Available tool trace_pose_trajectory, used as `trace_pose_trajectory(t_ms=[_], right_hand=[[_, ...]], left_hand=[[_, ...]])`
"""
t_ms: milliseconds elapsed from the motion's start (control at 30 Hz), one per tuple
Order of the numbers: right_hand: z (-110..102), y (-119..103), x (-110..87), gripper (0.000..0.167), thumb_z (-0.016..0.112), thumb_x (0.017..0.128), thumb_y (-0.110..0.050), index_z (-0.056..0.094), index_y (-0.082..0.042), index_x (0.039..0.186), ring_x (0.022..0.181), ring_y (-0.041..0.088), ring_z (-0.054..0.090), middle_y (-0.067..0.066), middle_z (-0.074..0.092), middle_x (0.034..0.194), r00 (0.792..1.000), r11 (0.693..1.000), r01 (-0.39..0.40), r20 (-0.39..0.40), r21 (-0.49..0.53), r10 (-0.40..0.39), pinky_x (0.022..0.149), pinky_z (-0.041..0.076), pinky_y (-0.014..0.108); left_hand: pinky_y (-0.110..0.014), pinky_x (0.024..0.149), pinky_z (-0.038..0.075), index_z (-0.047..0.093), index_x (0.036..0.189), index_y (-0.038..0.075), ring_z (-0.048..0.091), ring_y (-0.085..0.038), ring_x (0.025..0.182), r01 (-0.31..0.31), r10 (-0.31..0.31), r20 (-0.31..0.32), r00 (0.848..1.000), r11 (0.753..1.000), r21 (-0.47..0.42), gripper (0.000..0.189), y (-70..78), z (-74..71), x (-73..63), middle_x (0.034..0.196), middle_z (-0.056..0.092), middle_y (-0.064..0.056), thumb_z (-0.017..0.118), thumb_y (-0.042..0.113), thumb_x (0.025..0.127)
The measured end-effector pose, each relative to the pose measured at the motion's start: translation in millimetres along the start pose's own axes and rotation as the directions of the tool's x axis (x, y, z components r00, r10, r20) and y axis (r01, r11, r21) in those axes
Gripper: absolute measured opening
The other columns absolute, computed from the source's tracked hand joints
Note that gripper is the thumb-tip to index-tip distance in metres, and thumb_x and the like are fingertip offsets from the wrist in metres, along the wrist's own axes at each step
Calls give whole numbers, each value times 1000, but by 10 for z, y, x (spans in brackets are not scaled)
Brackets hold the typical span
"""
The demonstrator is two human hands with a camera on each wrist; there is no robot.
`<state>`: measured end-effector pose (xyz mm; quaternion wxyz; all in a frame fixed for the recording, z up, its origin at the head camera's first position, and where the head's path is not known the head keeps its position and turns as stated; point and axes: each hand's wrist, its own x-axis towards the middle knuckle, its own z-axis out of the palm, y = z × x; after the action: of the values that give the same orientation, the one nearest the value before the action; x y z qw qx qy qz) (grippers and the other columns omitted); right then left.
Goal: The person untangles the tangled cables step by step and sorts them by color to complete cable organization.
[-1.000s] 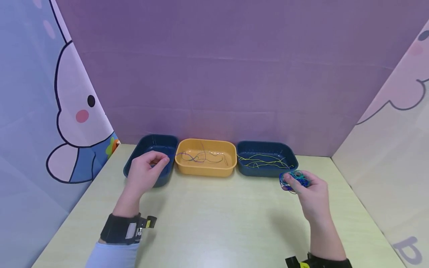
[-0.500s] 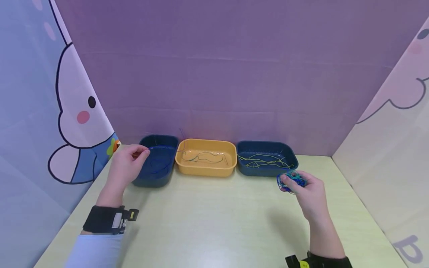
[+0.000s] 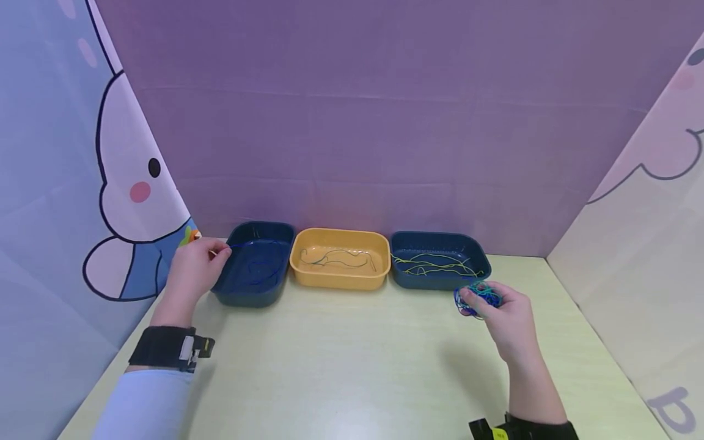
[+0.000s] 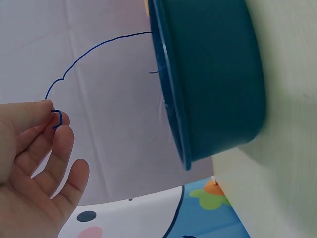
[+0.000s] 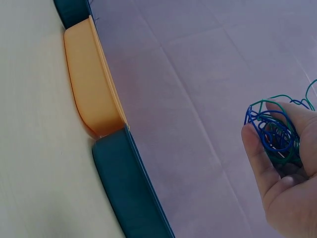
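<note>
**Little to read**

A purple mark point(image 3: 668, 396) on the pale right wall panel point(image 3: 649, 293) resembles a tilted "P", its identity uncertain. The white label point(image 3: 186, 348) on the left wristband point(image 3: 156, 347) and yellow label point(image 3: 499, 434) by the right wristband point(image 3: 541, 430) are illegible.

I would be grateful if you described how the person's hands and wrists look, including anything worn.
The left hand and right hand are ungloved. The left wrist wears a black wristband with a pale rectangular patch and a small yellow-marked black module, above a light blue sleeve. The right wrist's black band carries a similar module; no sleeve shows there.
</note>
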<state>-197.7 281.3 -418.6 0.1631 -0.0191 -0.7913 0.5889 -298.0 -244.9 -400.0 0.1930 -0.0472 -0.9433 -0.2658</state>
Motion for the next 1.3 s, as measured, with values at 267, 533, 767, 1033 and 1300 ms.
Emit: trace_pose_trajectory(t_ms=[267, 533, 767, 1033, 1300], right_hand=[[10, 2, -8, 38, 80, 91, -26, 70, 6, 110, 88, 15, 69, 7, 69, 102, 1000, 1000, -7, 4, -6, 7, 78, 58, 23], [23, 7, -7, 38, 79, 92, -23, 70, 8, 113, 87, 15, 70, 7, 69, 103, 1000, 1000, -11, 10, 13, 11, 78, 58, 24], [15, 18, 3, 38, 80, 91, -24, 70, 6, 113, 88, 14, 70, 7, 69, 104, 1000, 1000, -19, 10, 5, 19, 78, 58, 24], [19, 14, -3, 37, 80, 92, -22, 71, 6, 114, 86, 13, 69, 6, 70, 101, 1000, 1000, -6, -2, -8, 6, 75, 58, 23], [19, 16, 2, 37, 80, 91, -23, 71, 5, 114, 86, 12, 67, 7, 69, 102, 1000, 999, -17, 3, -28, 18, 74, 58, 23]], left_hand=[[-52, 81, 55, 71, 113, 1, 59, -36, 88, 42, -43, 80, 996, 999, 17, 22, -36, 103, 122, 103, 69, -21, 63, 18, 103], [-51, 85, 55, 71, 112, 0, 60, -36, 90, 88, -93, 174, 980, 995, 38, 23, -102, 224, 205, 104, 69, -20, 62, 19, 103], [-51, 87, 55, 68, 116, -1, 60, -36, 92, 123, -124, 213, 969, 992, 16, 25, -144, 296, 214, 107, 68, -21, 64, 20, 102], [-51, 84, 54, 68, 111, 0, 59, -36, 89, 122, -122, 221, 968, 992, 12, 21, -161, 304, 196, 102, 68, -19, 67, 18, 100], [-47, 79, 54, 69, 107, 2, 58, -34, 86, 137, -136, 231, 963, 991, 11, 23, -144, 276, 183, 96, 67, -16, 67, 24, 100]])
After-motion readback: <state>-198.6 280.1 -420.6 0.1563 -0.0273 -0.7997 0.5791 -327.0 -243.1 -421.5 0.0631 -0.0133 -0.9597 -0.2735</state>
